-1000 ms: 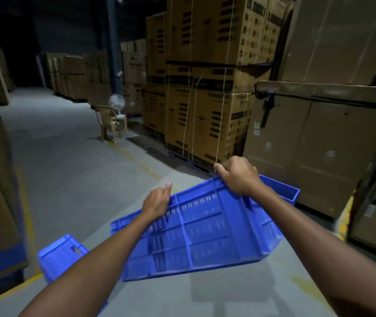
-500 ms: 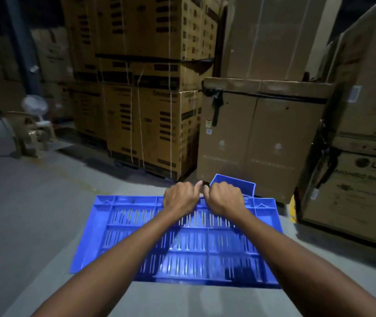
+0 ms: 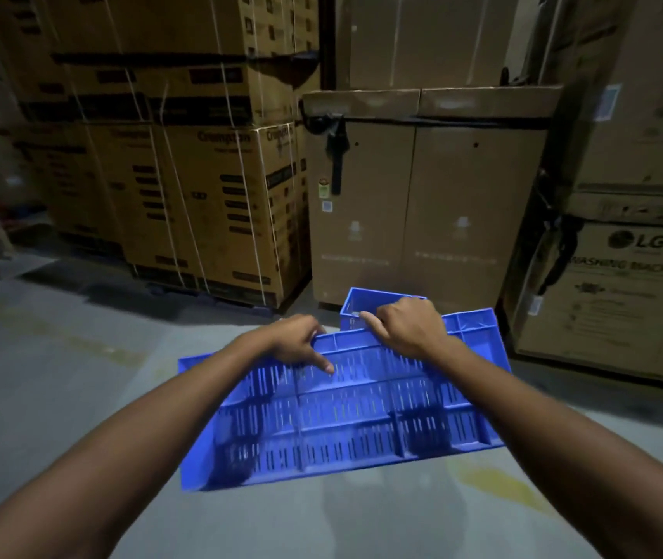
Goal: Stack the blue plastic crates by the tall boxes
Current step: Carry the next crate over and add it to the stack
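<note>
I hold a blue slotted plastic crate (image 3: 346,413) in the air in front of me, tilted with its slotted face toward me. My left hand (image 3: 301,342) grips its far rim at the middle, and my right hand (image 3: 404,326) grips the same rim just to the right. Behind the held crate, a second blue crate (image 3: 366,304) stands on the floor at the foot of the tall plain cardboard boxes (image 3: 426,203); only its upper part shows.
Strapped stacks of printed cartons (image 3: 208,187) on a pallet rise at the left. A washing machine carton (image 3: 620,292) stands at the right. Grey concrete floor (image 3: 59,377) with faded yellow marks stretches to the left and below me.
The view has moved closer to the tall boxes. My hands have spread slightly apart on the rim, and the crate has tilted, its right end higher.
</note>
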A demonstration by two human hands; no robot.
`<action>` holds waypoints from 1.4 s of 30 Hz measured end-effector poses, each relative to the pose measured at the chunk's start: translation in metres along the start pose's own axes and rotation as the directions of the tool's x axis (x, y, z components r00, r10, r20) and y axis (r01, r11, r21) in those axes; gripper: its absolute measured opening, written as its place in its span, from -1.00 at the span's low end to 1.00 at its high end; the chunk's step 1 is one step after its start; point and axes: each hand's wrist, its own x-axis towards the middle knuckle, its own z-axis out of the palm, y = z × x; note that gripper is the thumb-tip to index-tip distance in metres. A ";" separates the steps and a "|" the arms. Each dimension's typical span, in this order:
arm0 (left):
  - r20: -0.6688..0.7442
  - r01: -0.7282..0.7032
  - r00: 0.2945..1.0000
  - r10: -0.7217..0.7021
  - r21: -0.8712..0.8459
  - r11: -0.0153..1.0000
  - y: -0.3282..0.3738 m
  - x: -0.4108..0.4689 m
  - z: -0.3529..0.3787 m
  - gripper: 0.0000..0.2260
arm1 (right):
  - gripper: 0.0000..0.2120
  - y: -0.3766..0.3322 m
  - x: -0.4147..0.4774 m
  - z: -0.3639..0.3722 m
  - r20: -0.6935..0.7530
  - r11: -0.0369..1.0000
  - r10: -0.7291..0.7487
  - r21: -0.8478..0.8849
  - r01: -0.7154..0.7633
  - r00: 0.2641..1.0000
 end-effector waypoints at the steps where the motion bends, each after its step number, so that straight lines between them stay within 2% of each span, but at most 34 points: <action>1: 0.002 -0.012 1.000 0.012 0.018 1.000 -0.002 0.022 -0.007 -0.72 | -0.39 0.018 0.014 0.008 0.059 0.999 -0.025 0.024 0.024 0.998; 3: 0.019 -0.030 0.999 0.028 0.071 0.997 0.000 0.064 -0.025 -0.67 | -0.35 0.051 0.044 0.018 0.205 0.995 -0.029 0.098 0.009 0.978; 6: 0.044 -0.039 0.999 0.032 0.165 0.986 0.005 0.120 -0.054 -0.71 | -0.31 0.089 0.092 0.031 0.433 0.952 0.015 0.269 -0.145 0.901; 9: -0.018 -0.007 1.000 0.014 0.335 0.942 -0.004 0.165 -0.075 -0.68 | -0.27 0.109 0.138 0.053 0.541 0.962 -0.009 0.233 -0.139 0.841; 12: -0.136 0.040 0.990 0.031 0.487 0.872 -0.028 0.199 -0.085 -0.67 | -0.37 0.108 0.178 0.078 0.468 0.972 -0.001 0.208 -0.108 0.884; 14: -0.168 0.065 0.985 0.028 0.525 0.849 -0.043 0.220 -0.090 -0.67 | -0.46 0.104 0.205 0.094 0.434 0.976 -0.003 0.198 -0.092 0.901; 18: -0.186 0.096 0.983 0.008 0.548 0.831 -0.074 0.264 -0.104 -0.71 | -0.61 0.103 0.260 0.117 0.459 0.973 0.004 0.202 -0.108 0.888; 22: -0.143 0.073 0.990 0.001 0.512 0.856 -0.122 0.311 -0.120 -0.70 | -0.64 0.105 0.310 0.149 0.417 0.974 0.016 0.199 -0.108 0.909; 26: -0.033 0.056 0.998 -0.047 0.387 0.920 -0.178 0.368 -0.122 -0.71 | -0.70 0.091 0.371 0.185 0.403 0.992 0.007 0.109 -0.056 0.915; 29: -0.081 0.060 0.996 -0.034 0.337 0.939 -0.218 0.411 -0.125 -0.80 | -0.76 0.088 0.419 0.209 0.382 0.998 0.028 0.042 -0.047 0.924; 34: -0.213 0.036 0.975 0.060 0.422 0.906 -0.264 0.476 -0.146 -0.75 | -0.80 0.102 0.482 0.244 0.287 0.991 0.128 0.002 -0.134 0.949; 37: -0.241 0.056 0.968 0.072 0.483 0.874 -0.275 0.517 -0.162 -0.82 | -0.84 0.120 0.511 0.262 0.249 0.979 0.201 -0.016 -0.203 0.947; 42: -0.214 0.045 0.972 0.092 0.559 0.828 -0.287 0.600 -0.179 -0.88 | -0.82 0.172 0.572 0.297 0.312 0.964 0.257 -0.018 -0.265 0.915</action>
